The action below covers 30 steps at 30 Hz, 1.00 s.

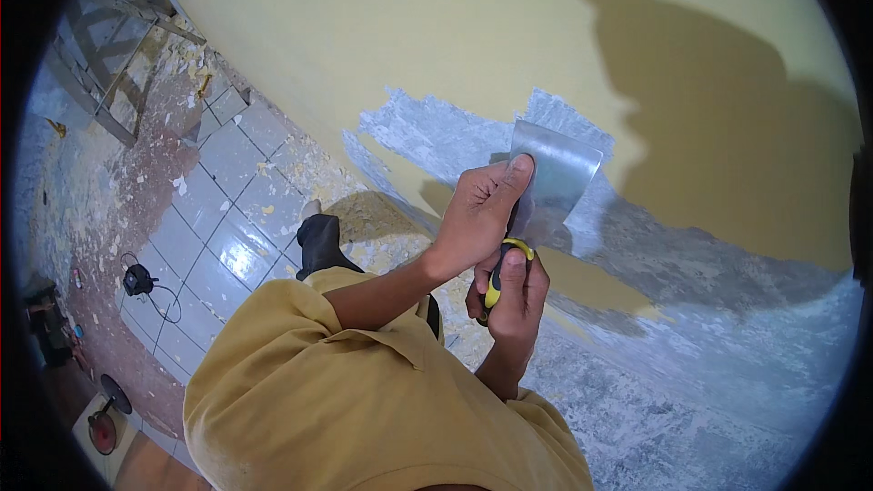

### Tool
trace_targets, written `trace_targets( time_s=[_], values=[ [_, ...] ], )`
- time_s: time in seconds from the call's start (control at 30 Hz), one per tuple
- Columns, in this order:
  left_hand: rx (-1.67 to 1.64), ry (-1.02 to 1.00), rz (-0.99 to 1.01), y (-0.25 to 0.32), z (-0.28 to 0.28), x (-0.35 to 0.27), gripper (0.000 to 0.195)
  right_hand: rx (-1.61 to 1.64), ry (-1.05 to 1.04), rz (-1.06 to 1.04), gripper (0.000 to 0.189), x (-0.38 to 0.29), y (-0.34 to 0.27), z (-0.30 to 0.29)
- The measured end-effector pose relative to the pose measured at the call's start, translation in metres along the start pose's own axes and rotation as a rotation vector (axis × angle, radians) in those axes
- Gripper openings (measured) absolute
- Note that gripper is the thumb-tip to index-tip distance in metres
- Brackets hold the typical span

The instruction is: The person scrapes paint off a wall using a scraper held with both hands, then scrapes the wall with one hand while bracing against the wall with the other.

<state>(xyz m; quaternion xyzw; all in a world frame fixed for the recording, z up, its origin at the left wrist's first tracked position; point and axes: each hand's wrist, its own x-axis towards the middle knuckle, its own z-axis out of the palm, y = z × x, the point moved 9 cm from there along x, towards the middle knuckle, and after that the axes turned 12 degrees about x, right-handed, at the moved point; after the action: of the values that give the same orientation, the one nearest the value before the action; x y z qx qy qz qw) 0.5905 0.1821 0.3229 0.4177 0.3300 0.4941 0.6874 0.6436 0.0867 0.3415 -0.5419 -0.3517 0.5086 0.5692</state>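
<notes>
A wide-bladed scraper (556,167) with a yellow and black handle is held in both hands against the wall. My right hand (515,293) grips its handle low down. My left hand (484,215) is closed around the base of the blade, its thumb pressed on the metal. The blade's straight far edge lies over a bare grey patch beside yellow paint. The yellow painted wall (436,20) rises ahead, with grey stripped areas (423,126) whose borders are ragged. Part of the handle is hidden by my fingers.
Paint flakes lie over the tiled floor (235,218) along the wall. A metal frame (116,126) stands at upper left. On the floor at left are a black device with a cable (138,279) and a fan (102,431). My shadow falls on the wall at right.
</notes>
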Motion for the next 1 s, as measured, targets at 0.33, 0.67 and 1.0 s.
trace_targets(
  time_s=[0.33, 0.67, 1.0],
  values=[
    [0.024, -0.049, -0.079, 0.0, 0.004, 0.002, 0.044, 0.046, 0.037, 0.015, 0.027, 0.001, -0.003, 0.001],
    [-0.045, -0.014, -0.076, 0.008, 0.002, 0.003, 0.045, 0.047, 0.025, 0.011, 0.028, 0.004, -0.006, 0.003],
    [-0.037, 0.087, -0.026, 0.011, -0.002, 0.009, 0.048, 0.031, -0.029, -0.001, 0.021, 0.012, -0.006, 0.004]
  ],
)
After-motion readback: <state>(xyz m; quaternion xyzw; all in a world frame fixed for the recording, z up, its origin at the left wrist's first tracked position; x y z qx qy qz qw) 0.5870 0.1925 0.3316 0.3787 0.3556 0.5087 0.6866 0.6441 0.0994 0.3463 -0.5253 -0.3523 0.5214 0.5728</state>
